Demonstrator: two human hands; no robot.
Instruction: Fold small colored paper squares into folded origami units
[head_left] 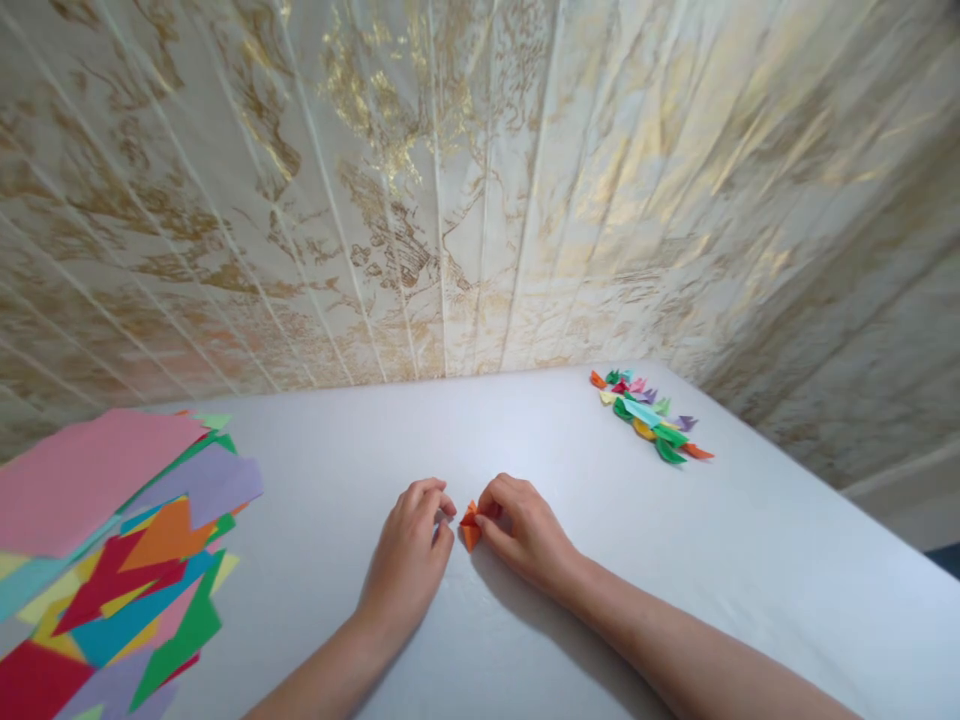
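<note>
A small folded piece of orange paper (470,528) is at the middle of the white table, between my two hands. My right hand (523,522) pinches its right side with thumb and forefinger. Just left of the paper, my left hand (414,535) has its fingers curved and a gap between thumb and forefinger. It looks apart from the paper and holds nothing that I can see.
On the left of the white table (330,440) lies a spread of coloured paper sheets and cut pieces (169,535). Several small folded paper figures (649,415) stand together at the back right. A gold-patterned curtain (405,200) hangs behind the table.
</note>
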